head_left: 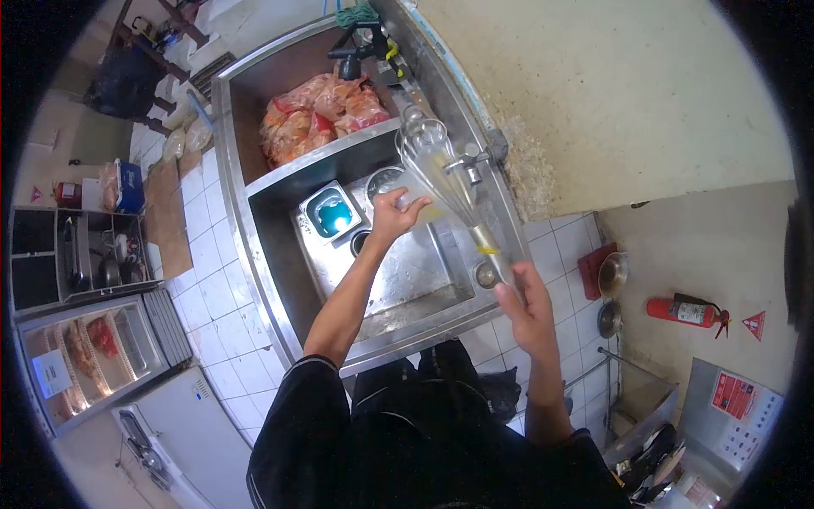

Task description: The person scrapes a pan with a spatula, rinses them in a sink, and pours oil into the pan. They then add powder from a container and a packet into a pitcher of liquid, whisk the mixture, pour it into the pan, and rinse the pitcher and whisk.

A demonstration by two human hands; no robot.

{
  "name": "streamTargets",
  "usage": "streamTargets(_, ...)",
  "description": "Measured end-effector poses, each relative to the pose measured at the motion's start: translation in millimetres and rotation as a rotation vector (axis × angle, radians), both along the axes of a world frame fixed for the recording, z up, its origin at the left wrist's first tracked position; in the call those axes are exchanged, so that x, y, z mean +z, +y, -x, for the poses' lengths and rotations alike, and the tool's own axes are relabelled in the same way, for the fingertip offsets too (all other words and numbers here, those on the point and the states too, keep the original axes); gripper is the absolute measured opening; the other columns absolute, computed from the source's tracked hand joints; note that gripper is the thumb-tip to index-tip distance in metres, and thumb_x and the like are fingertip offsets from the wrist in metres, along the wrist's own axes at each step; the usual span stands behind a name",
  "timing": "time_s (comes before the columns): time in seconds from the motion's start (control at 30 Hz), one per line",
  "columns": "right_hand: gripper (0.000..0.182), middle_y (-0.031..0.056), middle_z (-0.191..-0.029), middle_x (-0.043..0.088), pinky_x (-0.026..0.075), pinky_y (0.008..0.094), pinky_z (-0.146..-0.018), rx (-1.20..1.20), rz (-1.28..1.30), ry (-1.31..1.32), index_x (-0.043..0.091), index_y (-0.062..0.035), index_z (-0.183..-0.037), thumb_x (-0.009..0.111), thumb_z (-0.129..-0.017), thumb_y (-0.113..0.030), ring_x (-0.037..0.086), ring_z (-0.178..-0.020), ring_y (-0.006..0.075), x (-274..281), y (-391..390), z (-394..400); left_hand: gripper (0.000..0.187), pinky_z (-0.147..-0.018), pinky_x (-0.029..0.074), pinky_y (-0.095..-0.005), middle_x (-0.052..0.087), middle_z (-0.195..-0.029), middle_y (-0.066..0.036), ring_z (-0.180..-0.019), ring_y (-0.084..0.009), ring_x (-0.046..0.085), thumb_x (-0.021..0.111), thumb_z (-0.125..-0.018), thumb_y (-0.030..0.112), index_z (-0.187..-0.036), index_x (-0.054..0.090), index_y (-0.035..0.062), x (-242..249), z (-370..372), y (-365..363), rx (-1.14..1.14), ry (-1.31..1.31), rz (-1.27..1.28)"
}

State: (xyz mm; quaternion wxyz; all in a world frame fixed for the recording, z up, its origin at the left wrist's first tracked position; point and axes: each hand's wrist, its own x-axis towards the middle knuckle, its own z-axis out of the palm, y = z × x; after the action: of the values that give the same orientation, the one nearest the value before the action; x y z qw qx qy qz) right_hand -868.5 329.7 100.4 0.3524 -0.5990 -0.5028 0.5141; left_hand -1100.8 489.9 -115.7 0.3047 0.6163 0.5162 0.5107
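My right hand (530, 314) is at the sink's right edge, thumb and fingers around the end of a large wire whisk's handle. The whisk (437, 174) has yellow tape on its handle, and its wire loops point up and left, beside the tap (469, 163). Over the basin, my left hand (394, 216) is closed, thumb out to the right, at a pale see-through item whose kind I cannot make out. Below it stands a round metal bowl (386, 180), partly hidden by the hand. To its left sits a square metal pan (331, 212) of blue-green liquid.
Bagged raw meat (318, 119) fills the other basin of the steel sink (284, 204). A black spray tap (349, 64) hangs above it. Small round metal cups (486, 274) lie by the sink's edge. A fire extinguisher (682, 310) is on the right wall.
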Motion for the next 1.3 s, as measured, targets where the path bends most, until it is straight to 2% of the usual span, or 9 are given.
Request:
streamTargets(0.1, 0.026, 0.0022, -0.086, 0.059, 0.042, 0.0253, -0.070, -0.013, 0.033, 0.005, 0.055, -0.0025, -0.111, 0.065, -0.094, -0.019, 0.052, -0.079, 0.0091, -6, -13, 2, 0.037, -0.045, 0.036, -0.0314, 0.052, -0.053, -0.013, -0.047, -0.0114, 0.040, 0.086, -0.076, 0.030, -0.075, 0.066, -0.0010, 19, -1, -8, -0.026, -0.111, 0.024)
streamTargets(0.37, 0.024, 0.0004, -0.080, 0.057, 0.040, 0.0250, -0.064, -0.063, 0.187, 0.006, 0.056, -0.0034, -0.109, 0.062, -0.095, -0.021, 0.050, -0.072, 0.0073, -5, -58, -25, 0.041, -0.050, 0.044, -0.0319, 0.063, -0.060, -0.016, -0.049, -0.0168, 0.056, 0.083, -0.077, 0.036, -0.087, 0.073, -0.0018, 40, 62, -60, -0.158, 0.247, 0.257)
streamTargets(0.47, 0.022, -0.0011, -0.074, 0.054, 0.038, 0.0236, -0.062, -0.096, 0.222, 0.090, 0.055, -0.0040, -0.108, 0.061, -0.095, -0.021, 0.048, -0.067, 0.0059, 0, -66, -32, 0.044, -0.056, 0.047, -0.0413, 0.063, -0.067, -0.023, -0.053, -0.0338, 0.057, 0.080, -0.080, 0.038, -0.078, 0.067, -0.0040, 50, 75, -81, -0.227, 0.517, 0.458)
streamTargets(0.57, 0.020, -0.0027, -0.070, 0.051, 0.037, 0.0228, -0.059, -0.133, 0.228, 0.209, 0.055, -0.0043, -0.107, 0.060, -0.096, -0.020, 0.047, -0.064, 0.0052, 1, -72, -35, 0.040, -0.066, 0.053, -0.0453, 0.066, -0.076, -0.026, -0.069, -0.0398, 0.066, 0.079, -0.080, 0.034, -0.079, 0.069, -0.0043, 23, 72, -88, -0.341, 0.812, 0.494)
streamTargets(0.6, 0.019, -0.0029, -0.070, 0.050, 0.037, 0.0228, -0.059, -0.140, 0.221, 0.221, 0.055, -0.0042, -0.107, 0.060, -0.096, -0.020, 0.046, -0.063, 0.0053, 0, -73, -35, 0.036, -0.076, 0.056, -0.0453, 0.069, -0.089, -0.026, -0.086, -0.0392, 0.069, 0.077, -0.081, 0.032, -0.087, 0.071, -0.0031, 13, 68, -86, -0.383, 0.981, 0.661)
streamTargets(0.73, 0.019, -0.0028, -0.069, 0.050, 0.037, 0.0227, -0.058, -0.134, 0.260, 0.279, 0.054, -0.0033, -0.107, 0.058, -0.097, -0.019, 0.046, -0.062, 0.0049, 0, -75, -33, 0.029, -0.084, 0.057, -0.0416, 0.069, -0.111, -0.021, -0.100, -0.0348, 0.069, 0.071, -0.085, 0.021, -0.106, 0.071, 0.0017, -22, 60, -84, -0.412, 1.154, 0.876)
streamTargets(0.93, 0.021, -0.0028, -0.068, 0.050, 0.037, 0.0231, -0.057, -0.140, 0.299, 0.341, 0.055, -0.0027, -0.110, 0.059, -0.098, -0.019, 0.045, -0.061, 0.0051, -5, -83, -32, 0.021, -0.088, 0.057, -0.0380, 0.070, -0.115, -0.016, -0.108, -0.0287, 0.068, 0.061, -0.090, 0.010, -0.107, 0.073, 0.0054, -70, 32, -71, -0.357, 1.295, 0.825)
streamTargets(1.17, 0.021, -0.0031, -0.067, 0.048, 0.036, 0.0232, -0.056, -0.160, 0.280, 0.317, 0.054, -0.0027, -0.110, 0.059, -0.098, -0.019, 0.044, -0.059, 0.0053, -1, -91, -40, 0.021, -0.085, 0.057, -0.0397, 0.070, -0.115, -0.014, -0.107, -0.0294, 0.068, 0.062, -0.090, 0.012, -0.106, 0.074, 0.0068, 2, -5, -55, -0.306, 1.336, 0.851)
streamTargets(1.3, 0.019, -0.0037, -0.064, 0.042, 0.035, 0.0241, -0.057, -0.193, 0.285, 0.310, 0.052, -0.0026, -0.109, 0.056, -0.099, -0.018, 0.039, -0.057, 0.0054, 3, -95, -47, 0.022, -0.076, 0.057, -0.0446, 0.071, -0.097, -0.020, -0.092, -0.0350, 0.070, 0.069, -0.086, 0.023, -0.093, 0.073, 0.0023, 13, 17, -39, -0.207, 1.111, 0.585)
